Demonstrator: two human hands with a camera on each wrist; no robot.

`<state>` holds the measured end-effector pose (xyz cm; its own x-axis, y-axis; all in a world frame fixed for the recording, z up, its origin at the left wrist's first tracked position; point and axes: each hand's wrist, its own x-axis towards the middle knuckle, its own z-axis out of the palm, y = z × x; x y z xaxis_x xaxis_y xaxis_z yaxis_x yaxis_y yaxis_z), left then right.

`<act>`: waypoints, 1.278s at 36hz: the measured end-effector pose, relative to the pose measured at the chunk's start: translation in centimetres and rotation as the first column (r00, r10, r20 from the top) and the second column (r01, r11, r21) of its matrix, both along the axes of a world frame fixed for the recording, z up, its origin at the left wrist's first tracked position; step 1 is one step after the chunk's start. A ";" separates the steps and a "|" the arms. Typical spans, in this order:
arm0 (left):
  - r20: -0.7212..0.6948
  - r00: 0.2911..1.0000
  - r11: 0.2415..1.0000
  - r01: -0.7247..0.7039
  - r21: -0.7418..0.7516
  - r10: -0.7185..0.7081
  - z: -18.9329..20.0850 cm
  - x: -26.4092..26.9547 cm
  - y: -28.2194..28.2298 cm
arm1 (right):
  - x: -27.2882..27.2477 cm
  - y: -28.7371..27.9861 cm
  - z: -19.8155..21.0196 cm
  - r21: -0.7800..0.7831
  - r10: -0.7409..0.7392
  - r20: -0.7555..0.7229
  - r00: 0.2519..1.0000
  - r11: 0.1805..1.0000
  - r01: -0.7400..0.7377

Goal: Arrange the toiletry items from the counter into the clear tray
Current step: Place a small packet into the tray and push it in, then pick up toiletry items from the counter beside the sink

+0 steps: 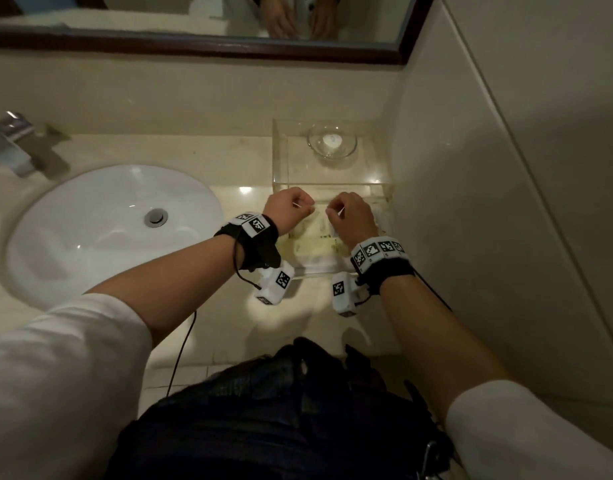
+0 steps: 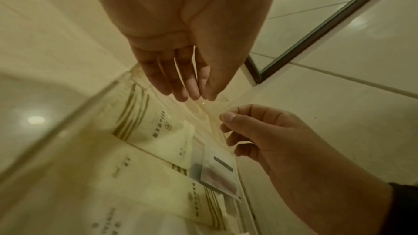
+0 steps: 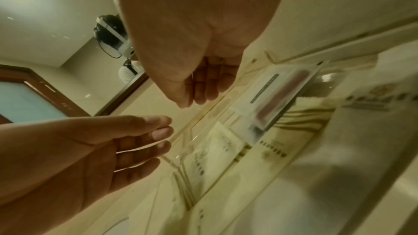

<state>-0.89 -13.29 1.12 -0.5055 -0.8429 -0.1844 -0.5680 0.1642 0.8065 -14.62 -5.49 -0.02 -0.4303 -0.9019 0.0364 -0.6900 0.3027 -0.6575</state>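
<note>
Over the near half of the clear tray [image 1: 279,157] my left hand [image 1: 291,211] and right hand [image 1: 350,216] hover close together with curled fingers. Each pinches one end of a thin clear packet [image 2: 204,112] stretched between them. The left wrist view has the left fingertips [image 2: 194,94] above and the right hand [image 2: 244,126] below. Cream sachets with gold stripes [image 1: 318,251] [image 2: 147,119] lie flat in the tray. On them rests a small packet with a pinkish item and a dark label [image 2: 219,172] [image 3: 278,92].
A small glass bowl [image 1: 332,142] holding a round white item stands at the tray's back. The white sink [image 1: 90,230] and faucet [image 1: 10,140] are to the left. The tiled wall [image 1: 505,168] runs close along the tray's right side, and the mirror [image 1: 194,39] hangs behind.
</note>
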 end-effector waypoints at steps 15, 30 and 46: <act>-0.040 0.969 0.969 -0.241 0.055 0.243 1.7 12.7 -0.8 | 10.0 -5.5 1.1 -0.037 0.311 0.007 0.950 0.950 -0.310; -0.039 0.845 0.841 -0.525 0.136 0.534 -0.1 32.5 -3.3 | 28.4 -11.7 0.6 0.093 0.570 0.034 0.821 0.816 -0.570; 0.097 0.696 0.698 -0.716 0.022 0.711 -1.7 56.8 -8.6 | 53.2 -18.6 0.1 0.262 0.706 0.055 0.706 0.672 -0.693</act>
